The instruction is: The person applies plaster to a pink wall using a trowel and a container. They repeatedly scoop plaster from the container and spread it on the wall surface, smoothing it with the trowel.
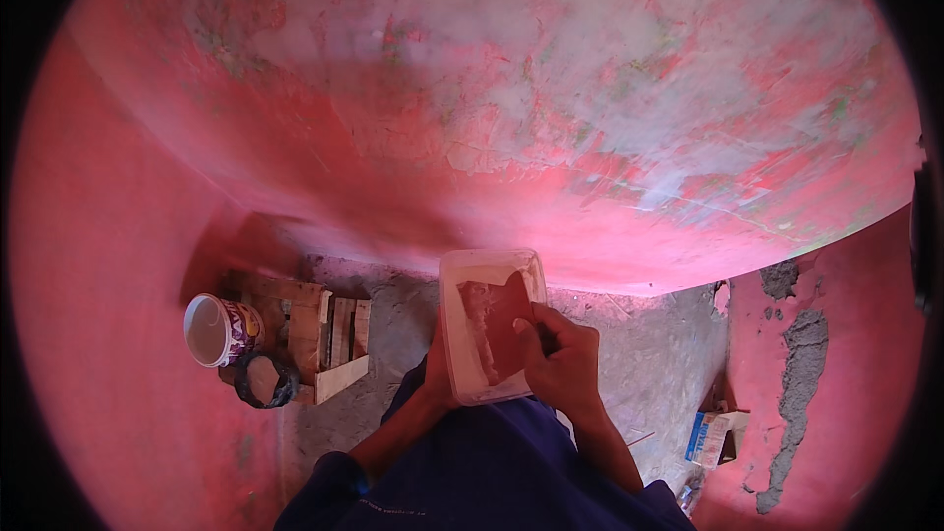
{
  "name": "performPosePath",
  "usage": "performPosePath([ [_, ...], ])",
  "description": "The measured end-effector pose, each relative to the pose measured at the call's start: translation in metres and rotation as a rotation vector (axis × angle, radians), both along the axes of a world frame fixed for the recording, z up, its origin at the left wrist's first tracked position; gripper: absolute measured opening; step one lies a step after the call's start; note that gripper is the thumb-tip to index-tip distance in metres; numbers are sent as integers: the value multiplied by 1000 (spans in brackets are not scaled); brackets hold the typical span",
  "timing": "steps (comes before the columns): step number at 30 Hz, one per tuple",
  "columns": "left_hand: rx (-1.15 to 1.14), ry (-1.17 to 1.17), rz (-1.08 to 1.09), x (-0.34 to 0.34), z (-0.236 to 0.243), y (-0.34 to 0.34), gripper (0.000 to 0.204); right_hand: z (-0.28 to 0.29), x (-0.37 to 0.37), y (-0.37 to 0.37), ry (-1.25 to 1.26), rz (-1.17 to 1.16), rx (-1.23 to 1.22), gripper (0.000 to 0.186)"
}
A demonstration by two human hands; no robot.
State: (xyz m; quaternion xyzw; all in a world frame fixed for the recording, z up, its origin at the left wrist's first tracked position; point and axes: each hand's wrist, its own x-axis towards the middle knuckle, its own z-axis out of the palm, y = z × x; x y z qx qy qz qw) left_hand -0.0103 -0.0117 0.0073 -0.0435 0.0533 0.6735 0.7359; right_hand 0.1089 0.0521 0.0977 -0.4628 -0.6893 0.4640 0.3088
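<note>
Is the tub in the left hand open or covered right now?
Open. No lid covers the tub: its inner walls show, and the right hand holds a flat scraper at its mouth.

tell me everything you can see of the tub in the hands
The tub is a rectangular, whitish container, apparently plastic, with rounded corners and pale inner walls. It is held above the floor, uncovered, opening toward the camera. The left hand, mostly hidden, supports its left side; the right hand reaches over its right edge, holding a flat reddish-brown sheet inside.
</note>
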Motion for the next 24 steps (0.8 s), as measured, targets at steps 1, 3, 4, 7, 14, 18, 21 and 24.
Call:
performPosePath([
  [1, 134, -130, -10, 0, -12, 1, 60, 2, 0, 0, -8, 10, -2, 17],
  [3, 284, -279, -15, 0, -34, 2, 61, 7, -1, 0, 33, -9, -46, 18],
  [4, 298, -301, -13, 0, -35, 2, 62, 12, -3, -1, 80, -42, -91, 18],
  [7, 39, -105, 26, 0, 5, 0, 58, 17, 1, 2, 102, -101, -48, 20],
  [14, 117, -56, 2, -2, -7, 0, 59, 32, 10, 12, -37, -100, 205, 19],
  [18, 98, -132, -22, -3, -10, 1, 63, 27, 14, 18, -83, -100, 164, 19],
  [21, 42, -60, 4, -3, -23, -3, 60, 23, 15, 20, -68, -107, 125, 19],
  [24, 43, 344, 18, -4, -34, -7, 56, 17, 14, 20, 53, -137, 62, 19],
])
